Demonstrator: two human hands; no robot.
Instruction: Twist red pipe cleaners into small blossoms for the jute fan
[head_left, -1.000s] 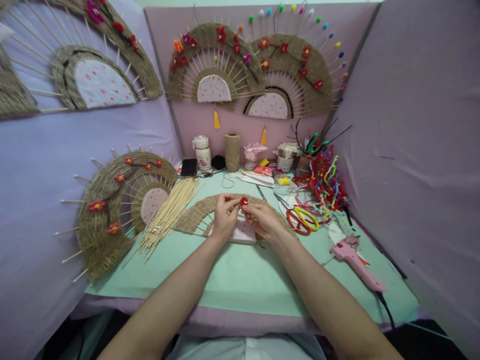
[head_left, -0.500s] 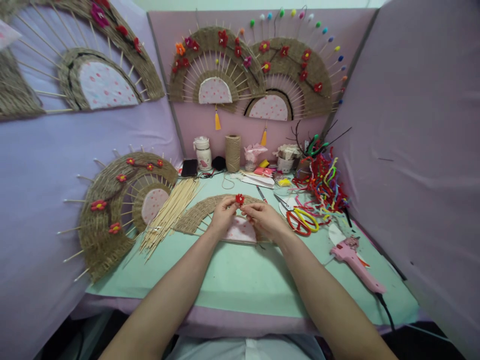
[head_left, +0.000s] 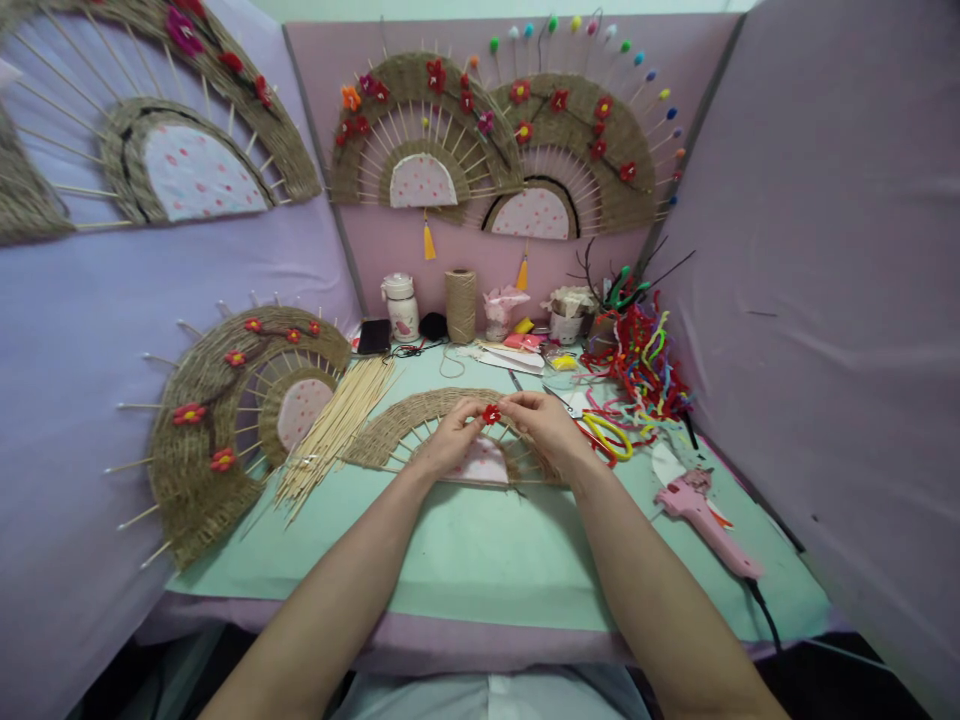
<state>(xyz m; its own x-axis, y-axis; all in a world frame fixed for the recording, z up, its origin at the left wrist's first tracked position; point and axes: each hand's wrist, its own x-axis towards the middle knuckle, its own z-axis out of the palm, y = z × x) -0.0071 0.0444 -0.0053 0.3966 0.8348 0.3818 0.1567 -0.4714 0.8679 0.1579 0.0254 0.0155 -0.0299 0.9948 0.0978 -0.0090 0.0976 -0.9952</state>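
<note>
Between my fingertips is a small red flower (head_left: 491,414) with a pale centre. My left hand (head_left: 455,437) pinches it from the left, thumb and forefinger together. My right hand (head_left: 545,424) has its fingers closed at the flower's upper right edge. Both hands are over a woven twine fan (head_left: 409,415), which lies on the table with thin sticks showing across its gap. A pink dotted half-round panel (head_left: 484,462) sits at the fan's lower middle, partly behind my left hand. Some of the fan's right side is hidden by my right hand.
Left of the fan lies a bundle of thin sticks (head_left: 337,430), beside another twine fan (head_left: 202,440). On the right are scissors (head_left: 609,437), a pink glue gun (head_left: 709,525) with its cord, and tangled pipe cleaners (head_left: 645,360). A bottle (head_left: 401,308) and twine spool (head_left: 460,305) stand behind.
The flower has moved slightly right and down. My right hand has shifted right and up, now partly covering the scissors. The whole view has shifted a little.
</note>
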